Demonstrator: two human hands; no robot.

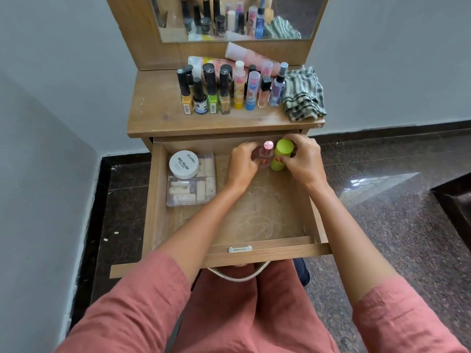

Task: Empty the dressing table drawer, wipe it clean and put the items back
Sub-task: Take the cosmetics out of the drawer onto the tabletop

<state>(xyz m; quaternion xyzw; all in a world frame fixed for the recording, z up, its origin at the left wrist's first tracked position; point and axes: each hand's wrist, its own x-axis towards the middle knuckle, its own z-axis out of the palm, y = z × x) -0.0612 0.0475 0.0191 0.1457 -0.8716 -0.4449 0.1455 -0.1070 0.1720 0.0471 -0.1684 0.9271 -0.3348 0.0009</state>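
The wooden drawer (265, 244) stands pulled out toward me, its floor streaked with dusty marks. At its far right, my left hand (243, 161) grips a small pink-capped bottle (267, 149). Right beside it, my right hand (304, 159) grips a lime-green bottle (281, 154). Both bottles stand upright, side by side. In the drawer's left part lies a clear case of small tubes (196, 189) with a white nail polish remover jar (184, 164) on top.
On the tabletop (153, 115) stand several nail polish bottles (204, 93) and lip balms (251, 90), with pink tubes (244, 56) lying behind and a striped green cloth (303, 94) at right. A mirror (234, 19) rises behind. Dark speckled floor surrounds the table.
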